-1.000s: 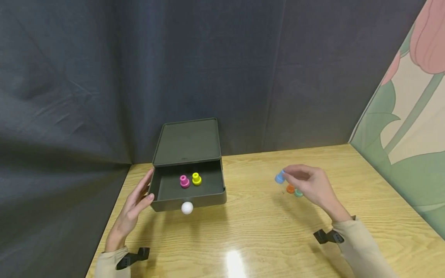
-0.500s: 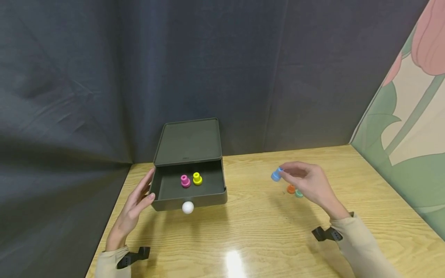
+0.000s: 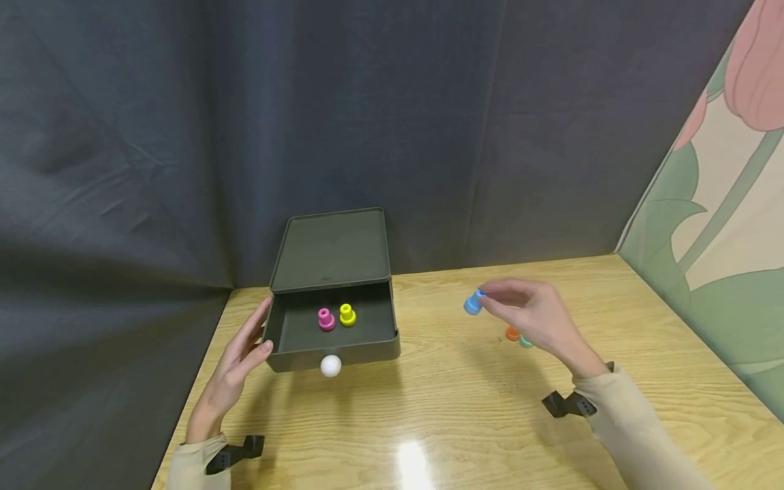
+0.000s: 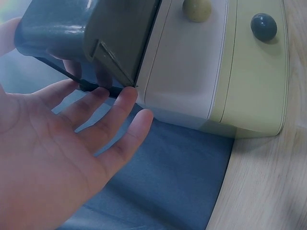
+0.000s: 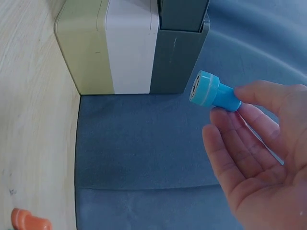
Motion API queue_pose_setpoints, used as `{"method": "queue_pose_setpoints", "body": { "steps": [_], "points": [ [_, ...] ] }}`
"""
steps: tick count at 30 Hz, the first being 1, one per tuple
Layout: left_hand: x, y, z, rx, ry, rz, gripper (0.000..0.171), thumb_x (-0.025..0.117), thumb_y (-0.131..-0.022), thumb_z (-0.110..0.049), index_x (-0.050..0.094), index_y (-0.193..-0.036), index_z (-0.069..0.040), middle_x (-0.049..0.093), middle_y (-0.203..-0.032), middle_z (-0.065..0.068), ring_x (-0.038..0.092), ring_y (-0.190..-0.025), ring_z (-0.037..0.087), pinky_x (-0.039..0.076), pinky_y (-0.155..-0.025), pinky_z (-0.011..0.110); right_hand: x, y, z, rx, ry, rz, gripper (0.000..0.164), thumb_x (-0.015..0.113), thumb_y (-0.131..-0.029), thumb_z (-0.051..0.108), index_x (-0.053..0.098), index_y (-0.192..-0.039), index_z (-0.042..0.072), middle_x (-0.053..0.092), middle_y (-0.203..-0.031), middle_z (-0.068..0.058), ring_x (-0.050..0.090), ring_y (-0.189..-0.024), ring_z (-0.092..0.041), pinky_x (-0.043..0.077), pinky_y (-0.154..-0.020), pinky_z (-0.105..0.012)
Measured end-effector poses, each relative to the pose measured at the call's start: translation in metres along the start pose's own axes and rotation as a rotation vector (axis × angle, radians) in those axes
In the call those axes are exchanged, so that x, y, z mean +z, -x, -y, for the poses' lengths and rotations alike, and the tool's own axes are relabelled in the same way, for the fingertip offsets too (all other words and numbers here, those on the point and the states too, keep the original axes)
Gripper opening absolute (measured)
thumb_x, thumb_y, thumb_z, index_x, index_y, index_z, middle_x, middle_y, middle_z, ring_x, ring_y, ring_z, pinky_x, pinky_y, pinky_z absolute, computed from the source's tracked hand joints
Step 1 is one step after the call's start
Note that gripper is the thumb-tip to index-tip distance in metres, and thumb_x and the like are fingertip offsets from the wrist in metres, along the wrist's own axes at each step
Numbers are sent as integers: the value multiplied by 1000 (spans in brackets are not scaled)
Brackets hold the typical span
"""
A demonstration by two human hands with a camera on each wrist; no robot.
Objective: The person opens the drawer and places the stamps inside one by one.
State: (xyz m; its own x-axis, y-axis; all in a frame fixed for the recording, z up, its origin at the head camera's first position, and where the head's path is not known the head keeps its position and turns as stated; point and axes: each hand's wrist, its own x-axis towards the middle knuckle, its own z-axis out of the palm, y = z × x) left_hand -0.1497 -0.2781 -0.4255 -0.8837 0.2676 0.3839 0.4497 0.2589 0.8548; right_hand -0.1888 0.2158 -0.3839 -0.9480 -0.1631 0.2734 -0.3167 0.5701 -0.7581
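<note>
My right hand pinches a blue toy stamp by its narrow end, above the table. In the right wrist view the stamp's wide end faces the drawer unit, with a dark pattern on it. My left hand rests against the left side of the pulled-out dark drawer, thumb near its front corner and fingers fairly straight. A pink stamp and a yellow stamp stand inside that drawer. Beneath my right hand, an orange stamp and a partly hidden green stamp lie on the table.
The dark drawer, with a white knob, tops a unit whose white drawer and pale green drawer are closed. A dark curtain hangs behind the wooden table. A flower-patterned panel stands at right.
My right hand has moved left and slightly up with the blue stamp, away from the orange and green stamps. My left hand has stayed at the drawer.
</note>
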Motion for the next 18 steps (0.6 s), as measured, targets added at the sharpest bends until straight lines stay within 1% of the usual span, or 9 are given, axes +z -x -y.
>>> {"method": "queue_pose_setpoints", "body": {
  "steps": [5,9,14,18],
  "points": [
    [0,0,0,-2,1,0,69,44,-106,-1,23,-171,-11,16,-177,24,25,-154,-8,27,-116,6,3,-5,5,-21,-19,14,23,80,-98,34,82,-115,19,81,-116,0,78,-102,-7,59,-87,-22],
    [1,0,0,2,10,3,68,44,-106,0,23,-171,-10,15,-177,25,25,-154,-8,27,-116,6,3,-7,10,-12,-36,40,23,81,-97,35,82,-115,21,81,-116,2,78,-103,-10,60,-87,-23],
    [1,0,-1,-1,10,4,68,44,-107,-1,22,-171,-10,15,-177,25,25,-154,-9,27,-115,6,4,-11,20,-3,-50,69,26,81,-96,36,82,-116,19,81,-117,0,79,-105,-17,61,-88,-24],
    [1,0,-3,-7,5,1,68,44,-107,-1,23,-171,-10,15,-177,25,26,-153,-9,27,-115,6,5,-14,28,12,-56,88,30,81,-96,38,81,-118,19,81,-119,0,79,-106,-18,61,-88,-24]
  ]
}}
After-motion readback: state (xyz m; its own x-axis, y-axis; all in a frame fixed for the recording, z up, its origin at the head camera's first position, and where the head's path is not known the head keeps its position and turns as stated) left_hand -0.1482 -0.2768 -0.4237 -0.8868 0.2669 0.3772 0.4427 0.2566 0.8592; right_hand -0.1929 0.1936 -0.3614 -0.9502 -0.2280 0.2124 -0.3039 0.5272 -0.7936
